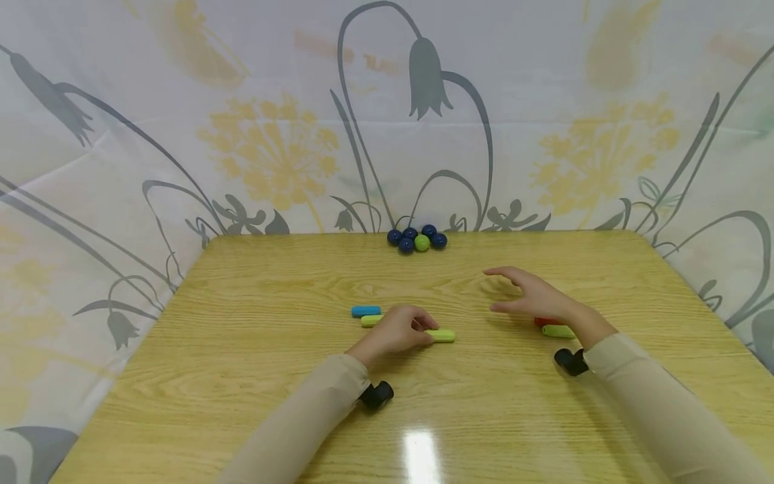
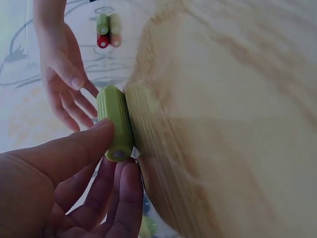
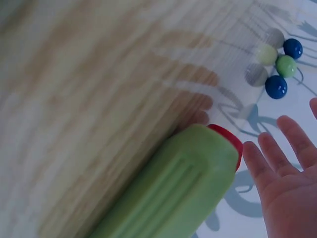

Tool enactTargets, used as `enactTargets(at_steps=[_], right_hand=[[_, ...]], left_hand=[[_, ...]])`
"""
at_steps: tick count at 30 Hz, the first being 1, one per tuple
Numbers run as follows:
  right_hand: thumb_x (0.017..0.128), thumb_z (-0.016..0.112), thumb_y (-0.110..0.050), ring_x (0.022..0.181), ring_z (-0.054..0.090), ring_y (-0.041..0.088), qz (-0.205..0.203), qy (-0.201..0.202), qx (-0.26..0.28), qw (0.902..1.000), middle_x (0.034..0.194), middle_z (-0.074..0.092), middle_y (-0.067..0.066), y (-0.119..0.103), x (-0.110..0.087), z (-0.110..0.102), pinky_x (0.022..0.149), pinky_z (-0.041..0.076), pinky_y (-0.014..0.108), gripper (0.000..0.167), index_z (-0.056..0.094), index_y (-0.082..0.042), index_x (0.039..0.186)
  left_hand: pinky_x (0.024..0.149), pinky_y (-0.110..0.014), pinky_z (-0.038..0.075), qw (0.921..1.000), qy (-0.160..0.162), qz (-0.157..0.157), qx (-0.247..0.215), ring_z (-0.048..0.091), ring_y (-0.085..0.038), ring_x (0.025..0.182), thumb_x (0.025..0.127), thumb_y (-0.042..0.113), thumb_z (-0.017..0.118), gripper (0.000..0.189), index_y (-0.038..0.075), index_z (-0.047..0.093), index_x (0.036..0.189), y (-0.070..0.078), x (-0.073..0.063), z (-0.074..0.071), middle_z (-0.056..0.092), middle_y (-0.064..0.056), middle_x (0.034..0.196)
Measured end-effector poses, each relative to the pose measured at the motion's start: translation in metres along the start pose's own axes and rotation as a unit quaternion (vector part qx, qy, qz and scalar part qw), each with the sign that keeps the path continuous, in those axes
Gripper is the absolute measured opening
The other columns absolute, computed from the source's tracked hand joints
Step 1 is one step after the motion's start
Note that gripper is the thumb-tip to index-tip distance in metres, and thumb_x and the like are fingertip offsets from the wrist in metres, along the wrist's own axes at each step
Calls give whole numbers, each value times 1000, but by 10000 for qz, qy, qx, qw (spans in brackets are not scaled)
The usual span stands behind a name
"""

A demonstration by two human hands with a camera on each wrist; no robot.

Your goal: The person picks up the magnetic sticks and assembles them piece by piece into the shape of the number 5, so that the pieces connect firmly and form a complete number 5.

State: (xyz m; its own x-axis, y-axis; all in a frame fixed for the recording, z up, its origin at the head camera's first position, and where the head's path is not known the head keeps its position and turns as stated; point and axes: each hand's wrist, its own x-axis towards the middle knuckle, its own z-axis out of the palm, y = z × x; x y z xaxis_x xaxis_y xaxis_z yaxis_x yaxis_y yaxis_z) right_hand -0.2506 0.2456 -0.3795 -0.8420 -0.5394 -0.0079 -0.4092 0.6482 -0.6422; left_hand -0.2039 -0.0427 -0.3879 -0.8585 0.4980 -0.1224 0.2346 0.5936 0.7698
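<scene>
My left hand (image 1: 398,331) pinches a light-green ridged cylinder (image 1: 444,335) at one end, low over the table. In the left wrist view the thumb lies on the cylinder (image 2: 115,106) and the fingers are behind it. Beside that hand lie another light-green cylinder (image 1: 371,321), partly covered by it, and a blue cylinder (image 1: 365,311). To the right, my right hand (image 1: 535,296) is held with thumb and fingers spread apart, holding nothing. Near its wrist lie a green cylinder (image 1: 557,331) and a red one (image 1: 547,322), partly hidden by the arm.
At the back edge of the wooden table (image 1: 272,269) sits a cluster of several dark blue balls (image 1: 406,245) around one green ball (image 1: 422,243). A patterned cloth (image 1: 520,134) hangs behind the table. Black wrist cameras (image 1: 376,395) hang under both sleeves.
</scene>
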Motion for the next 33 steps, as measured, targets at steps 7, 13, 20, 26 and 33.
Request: enactTargets(at_steps=[7, 13, 20, 26, 33], right_hand=[[88, 67, -29, 129, 25, 48, 28, -24, -109, 9999, 144, 29, 24, -1, 7, 0, 100, 25, 62, 67, 36, -3, 141], [87, 68, -30, 128, 25, 48, 108, -17, -37, 9999, 145, 29, 22, -1, 14, 1, 100, 25, 63, 69, 35, -5, 142], [87, 69, -21, 129, 26, 47, 6, -2, -25, 10000, 143, 31, 23, 1, 26, 1, 102, 24, 61, 67, 35, -2, 141], [86, 69, -15, 128, 27, 45, -242, 126, -16, 9996, 141, 34, 24, 3, 33, -1, 102, 27, 59, 65, 36, 3, 139], [88, 66, -12, 128, 27, 47, -369, 100, 110, 9992, 140, 34, 25, 0, 43, -3, 102, 26, 59, 60, 37, 4, 138]], left_hand=[[76, -25, 48, 9999, -138, -16, -68, 57, -13, 87, 86, 9, 68, 16, 9, 69, 102, -3, 4, 0, 63, 1, 95], [76, -24, 47, 9997, -217, -72, -89, 57, -12, 87, 86, 11, 68, 17, 10, 69, 103, -6, 7, 0, 63, 2, 96], [78, -25, 48, 9996, -235, -58, -133, 58, -14, 90, 87, 10, 67, 17, 8, 68, 104, -7, 6, 0, 63, 0, 97], [78, -25, 48, 9996, -216, -86, -147, 58, -14, 90, 87, 11, 67, 18, 8, 68, 105, -6, 6, 0, 63, 0, 97], [78, -25, 48, 9997, -174, -117, -154, 58, -14, 89, 87, 10, 68, 17, 8, 68, 104, -7, 6, 1, 63, 0, 97]])
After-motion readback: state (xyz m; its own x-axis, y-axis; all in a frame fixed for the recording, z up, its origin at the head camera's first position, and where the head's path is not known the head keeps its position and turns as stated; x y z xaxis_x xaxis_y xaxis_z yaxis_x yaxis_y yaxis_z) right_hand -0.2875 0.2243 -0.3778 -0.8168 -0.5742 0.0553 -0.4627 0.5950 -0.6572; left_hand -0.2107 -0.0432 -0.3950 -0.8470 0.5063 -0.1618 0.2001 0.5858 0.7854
